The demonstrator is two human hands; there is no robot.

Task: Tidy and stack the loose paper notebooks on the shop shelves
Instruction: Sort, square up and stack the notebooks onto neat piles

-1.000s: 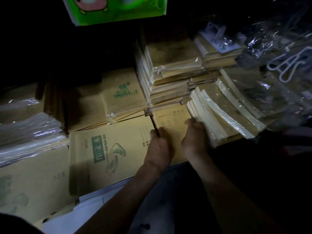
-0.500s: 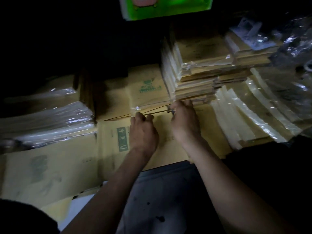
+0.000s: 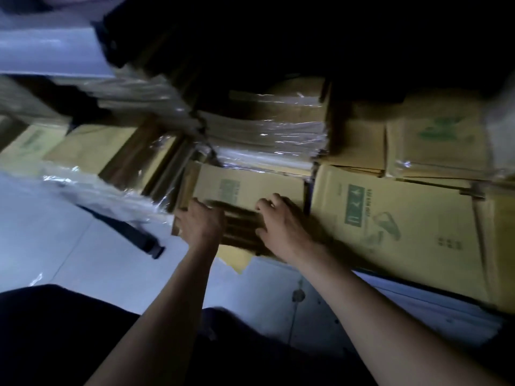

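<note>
Seemingly midway: left hand (image 3: 202, 222) and right hand (image 3: 282, 227) curled round the ends of a loose kraft notebook stack (image 3: 243, 190) between them, shrink-wrapped bundles (image 3: 264, 138) piled just behind the grip, unwrapped notebooks (image 3: 390, 218) right of it left to square.

Flat kraft-brown notebook stack (image 3: 245, 190), shelf-front

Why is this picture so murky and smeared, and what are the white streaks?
Head view: dim light, top lost in black; motion blur smears all, so print on the notebook stack between left hand and right hand is unreadable; white streaks are glare on plastic-wrapped bundles.
</note>
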